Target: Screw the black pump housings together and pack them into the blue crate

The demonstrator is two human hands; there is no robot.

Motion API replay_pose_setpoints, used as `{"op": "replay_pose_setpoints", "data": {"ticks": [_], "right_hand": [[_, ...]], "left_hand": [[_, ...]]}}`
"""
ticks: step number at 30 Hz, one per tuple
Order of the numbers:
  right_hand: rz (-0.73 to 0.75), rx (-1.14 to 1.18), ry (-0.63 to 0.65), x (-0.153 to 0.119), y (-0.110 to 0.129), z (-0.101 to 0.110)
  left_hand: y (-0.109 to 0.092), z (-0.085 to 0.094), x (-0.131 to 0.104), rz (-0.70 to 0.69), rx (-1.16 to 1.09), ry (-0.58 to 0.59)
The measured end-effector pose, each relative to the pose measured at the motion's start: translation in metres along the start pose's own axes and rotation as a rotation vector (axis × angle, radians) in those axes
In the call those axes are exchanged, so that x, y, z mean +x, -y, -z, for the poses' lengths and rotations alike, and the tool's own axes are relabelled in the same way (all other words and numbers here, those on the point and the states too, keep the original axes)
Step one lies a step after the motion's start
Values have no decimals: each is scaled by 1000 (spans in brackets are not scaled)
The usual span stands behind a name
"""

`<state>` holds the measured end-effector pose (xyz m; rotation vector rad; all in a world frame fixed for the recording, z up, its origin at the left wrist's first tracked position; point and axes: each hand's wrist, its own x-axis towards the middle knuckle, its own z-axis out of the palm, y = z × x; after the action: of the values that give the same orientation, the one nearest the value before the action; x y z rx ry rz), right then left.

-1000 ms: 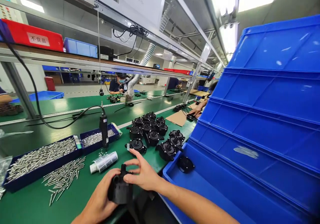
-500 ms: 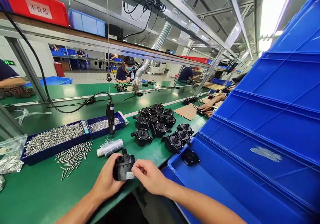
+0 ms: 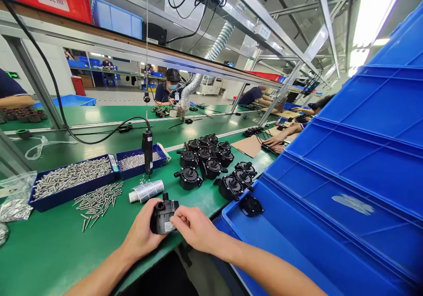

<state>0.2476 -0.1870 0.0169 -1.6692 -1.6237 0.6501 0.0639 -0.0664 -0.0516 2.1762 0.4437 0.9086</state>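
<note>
My left hand [image 3: 143,227] is wrapped round a black plastic pump [image 3: 161,219], holding it above the front edge of the green bench. The pump's short round spout points up. A small white label [image 3: 169,226] lies on the pump's near side. My right hand [image 3: 194,230] is closed in a pinch, its thumb and forefinger at the label and partly covering it. Behind the pump, a roll of silvery labels [image 3: 147,191] lies on its side. Over the bench hangs a black electric screwdriver [image 3: 147,153].
Long screws fill a blue tray [image 3: 76,194], with loose screws [image 3: 99,199] before it. Small nuts sit in another tray [image 3: 161,163]. Several black pumps [image 3: 189,178] stand mid-bench. A large blue crate [image 3: 297,247] borders my right side. A co-worker's hands [image 3: 276,142] are farther right.
My right thumb and forefinger have moved slightly left, farther over the label. My left hand keeps hold of the pump. The whole view has shifted a little.
</note>
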Motion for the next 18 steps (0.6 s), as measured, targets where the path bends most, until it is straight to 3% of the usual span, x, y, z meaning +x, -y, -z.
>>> {"op": "replay_pose_setpoints", "data": {"ticks": [7,15,18], "right_hand": [[23,-48,-25,0,-1,-2],[289,-407,-136,-4,-13,-9],[152,-462,-121,-3,-21,-2]], "left_hand": [[-4,1,1,-12,-4,-10],[-1,0,1,-29,9,-30],[-2,0,2,-33,18,-28]]}}
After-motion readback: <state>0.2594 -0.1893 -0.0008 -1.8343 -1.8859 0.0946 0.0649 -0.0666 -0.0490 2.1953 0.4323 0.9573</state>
